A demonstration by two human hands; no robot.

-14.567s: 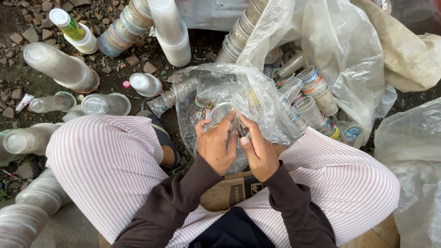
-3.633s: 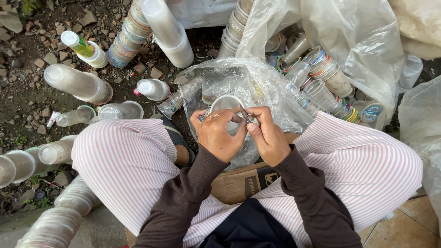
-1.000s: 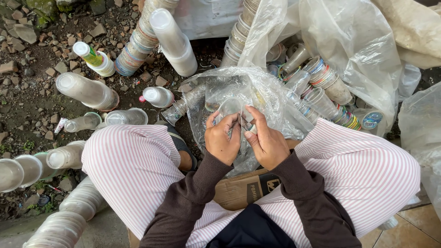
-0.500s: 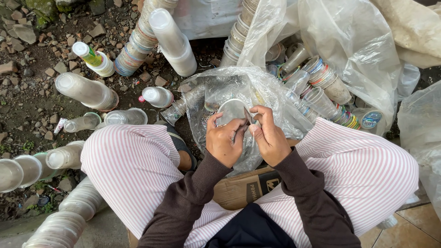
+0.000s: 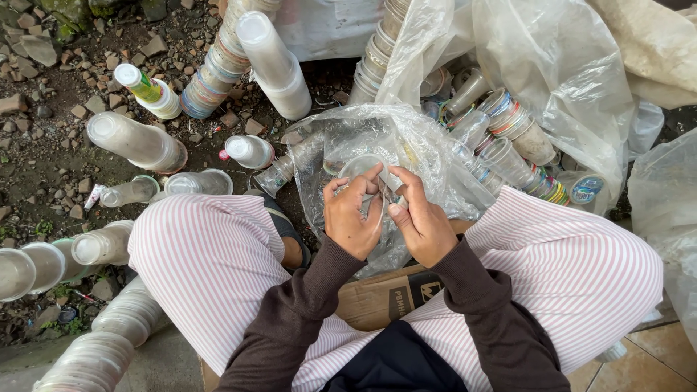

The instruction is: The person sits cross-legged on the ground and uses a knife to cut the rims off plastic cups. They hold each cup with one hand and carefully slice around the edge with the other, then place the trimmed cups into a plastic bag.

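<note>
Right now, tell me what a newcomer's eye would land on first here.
Two bare hands at the centre: the left hand and right hand grip a clear plastic cup over a crinkled plastic bag. Stacks of nested cups lie across the stony ground on the left.

You have two hands in view: left hand (image 5: 353, 215), right hand (image 5: 421, 221). One clear plastic cup (image 5: 361, 168) between them. One cardboard box (image 5: 377, 297).

Outdoor plastic-sorting spot on bare ground

Stacks of used plastic cups (image 5: 265, 62) lie on stony dirt (image 5: 51, 156), with big clear plastic bags (image 5: 559, 80) full of more cups.
</note>
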